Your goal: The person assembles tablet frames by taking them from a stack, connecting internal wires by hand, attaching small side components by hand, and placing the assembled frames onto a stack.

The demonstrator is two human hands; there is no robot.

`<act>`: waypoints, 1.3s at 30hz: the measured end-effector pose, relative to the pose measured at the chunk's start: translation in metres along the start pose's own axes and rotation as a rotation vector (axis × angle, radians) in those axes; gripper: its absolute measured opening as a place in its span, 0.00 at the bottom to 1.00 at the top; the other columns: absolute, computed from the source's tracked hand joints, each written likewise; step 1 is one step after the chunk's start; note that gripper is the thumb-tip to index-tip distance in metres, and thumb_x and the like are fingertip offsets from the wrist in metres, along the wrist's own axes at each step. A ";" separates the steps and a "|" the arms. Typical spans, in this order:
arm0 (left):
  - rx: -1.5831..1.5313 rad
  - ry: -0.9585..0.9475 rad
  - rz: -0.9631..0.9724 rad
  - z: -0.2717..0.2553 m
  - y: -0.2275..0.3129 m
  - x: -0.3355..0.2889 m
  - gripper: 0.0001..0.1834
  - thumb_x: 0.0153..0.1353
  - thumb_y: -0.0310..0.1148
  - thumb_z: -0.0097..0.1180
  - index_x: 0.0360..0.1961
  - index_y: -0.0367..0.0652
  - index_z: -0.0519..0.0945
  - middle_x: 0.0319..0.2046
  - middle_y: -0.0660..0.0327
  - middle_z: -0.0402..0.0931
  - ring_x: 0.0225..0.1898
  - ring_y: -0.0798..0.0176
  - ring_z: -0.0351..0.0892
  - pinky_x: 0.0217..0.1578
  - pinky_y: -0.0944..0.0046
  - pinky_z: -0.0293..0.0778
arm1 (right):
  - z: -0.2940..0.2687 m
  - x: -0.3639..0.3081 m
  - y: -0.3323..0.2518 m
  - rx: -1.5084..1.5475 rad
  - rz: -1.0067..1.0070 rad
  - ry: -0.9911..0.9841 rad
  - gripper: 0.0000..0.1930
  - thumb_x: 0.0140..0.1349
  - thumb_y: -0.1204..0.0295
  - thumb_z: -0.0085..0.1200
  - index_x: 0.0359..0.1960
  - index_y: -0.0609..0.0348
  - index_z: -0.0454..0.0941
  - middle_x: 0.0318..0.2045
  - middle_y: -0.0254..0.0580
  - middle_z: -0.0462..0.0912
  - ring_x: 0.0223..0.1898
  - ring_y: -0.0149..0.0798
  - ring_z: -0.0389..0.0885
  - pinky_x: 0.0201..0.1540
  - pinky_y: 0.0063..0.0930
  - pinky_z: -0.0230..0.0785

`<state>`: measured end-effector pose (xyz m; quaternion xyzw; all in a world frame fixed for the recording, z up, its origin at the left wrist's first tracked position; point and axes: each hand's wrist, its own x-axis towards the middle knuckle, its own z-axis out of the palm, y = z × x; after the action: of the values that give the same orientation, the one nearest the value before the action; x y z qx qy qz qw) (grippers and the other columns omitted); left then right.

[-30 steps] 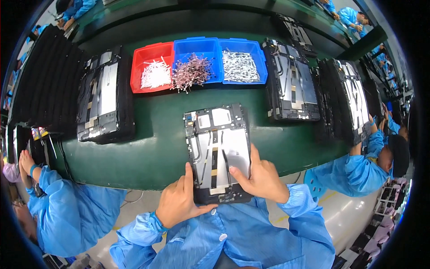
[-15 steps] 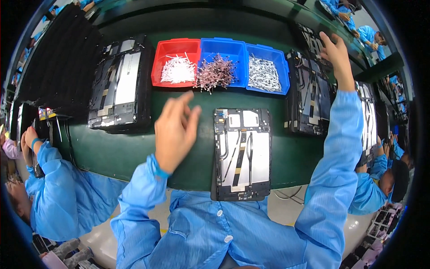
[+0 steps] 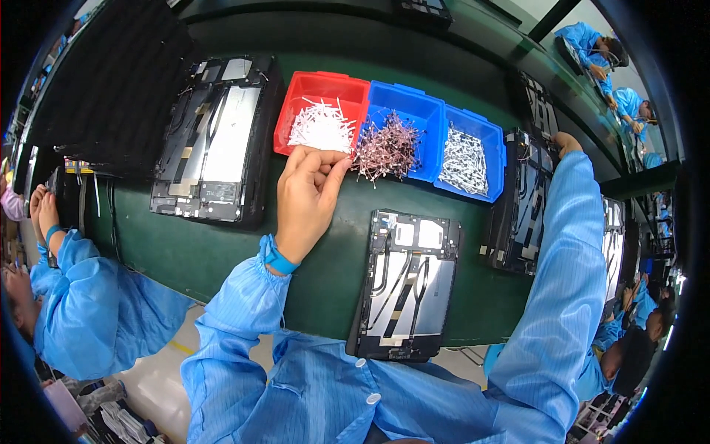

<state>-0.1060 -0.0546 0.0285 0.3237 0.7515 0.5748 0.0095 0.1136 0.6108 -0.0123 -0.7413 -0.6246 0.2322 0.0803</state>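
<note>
My left hand (image 3: 307, 196) is closed in a pinch, thumb and forefinger together at the left edge of a pile of small brownish-pink parts with thin leads (image 3: 388, 146). Whatever is between the fingertips is too small to make out. That pile spills over the front of the middle blue bin (image 3: 421, 111). At the far right, my right hand (image 3: 568, 143) reaches to a stack of opened tablet bodies (image 3: 520, 200); its fingers are mostly hidden. In front of me one opened tablet body (image 3: 433, 296) lies at the table's near edge, its inner side up.
Left of the pile is a red bin (image 3: 333, 81) of white sticks; right of it, another blue bin (image 3: 494, 159) of small whitish parts. A tall tablet stack (image 3: 214, 148) stands left, beside black trays (image 3: 103, 96). Co-workers sit on both sides.
My left hand has moved up to the brownish-pink pile and closed its fingertips. My right hand has come down onto the right stack. The view has shifted slightly.
</note>
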 end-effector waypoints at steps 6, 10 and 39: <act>-0.181 0.015 -0.005 0.005 -0.014 -0.004 0.06 0.69 0.24 0.58 0.44 0.32 0.80 0.40 0.62 0.71 0.33 0.75 0.73 0.34 0.75 0.70 | -0.009 -0.052 -0.018 0.405 0.193 0.033 0.20 0.70 0.70 0.51 0.57 0.73 0.75 0.58 0.54 0.80 0.61 0.43 0.78 0.66 0.26 0.64; -0.137 0.062 0.029 0.000 -0.015 -0.007 0.06 0.69 0.26 0.57 0.42 0.33 0.79 0.38 0.63 0.71 0.33 0.75 0.72 0.33 0.75 0.70 | -0.008 -0.118 -0.038 1.219 0.232 -0.081 0.09 0.64 0.65 0.59 0.40 0.56 0.79 0.33 0.42 0.81 0.31 0.40 0.81 0.30 0.29 0.77; -0.349 -0.048 -0.103 -0.023 0.044 -0.093 0.05 0.72 0.28 0.53 0.43 0.37 0.78 0.44 0.61 0.76 0.43 0.71 0.74 0.46 0.70 0.70 | -0.016 -0.627 0.240 0.956 -0.287 -0.835 0.27 0.73 0.69 0.52 0.67 0.68 0.58 0.38 0.44 0.83 0.30 0.33 0.84 0.32 0.24 0.77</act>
<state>-0.0210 -0.1151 0.0412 0.2915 0.6554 0.6875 0.1129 0.2642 -0.0399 0.0564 -0.3807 -0.5238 0.7400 0.1821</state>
